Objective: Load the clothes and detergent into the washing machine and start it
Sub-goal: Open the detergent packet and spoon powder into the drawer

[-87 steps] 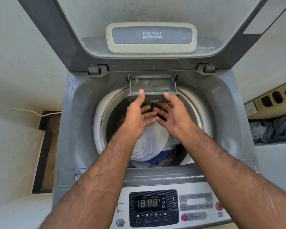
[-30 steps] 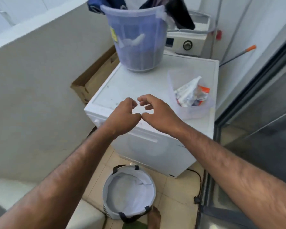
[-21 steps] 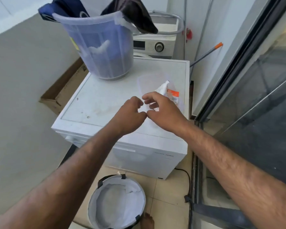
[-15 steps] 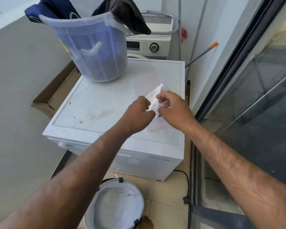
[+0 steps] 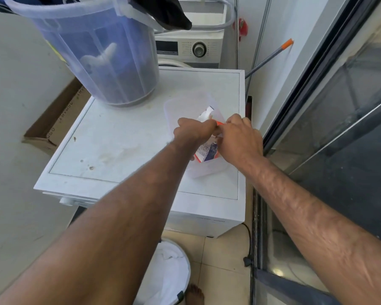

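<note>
A white, orange and blue detergent packet (image 5: 206,151) stands in a clear plastic tub (image 5: 186,106) on top of a white appliance (image 5: 119,139). Both hands hold the packet inside the tub: my left hand (image 5: 194,130) grips its upper part from the left, my right hand (image 5: 239,139) pinches it from the right. The packet's crumpled top (image 5: 205,114) sticks up between the two hands. The top-loading washing machine is out of view.
A translucent blue bucket (image 5: 101,58) with dark clothes draped over its rim stands at the back left of the appliance top. A front-loading machine (image 5: 194,49) is behind. A white laundry basket (image 5: 167,276) sits on the floor below; a glass door frame (image 5: 317,73) runs along the right.
I turned away from the open top-loader to the white appliance. Both hands moved forward to the tub and closed on the detergent packet.
</note>
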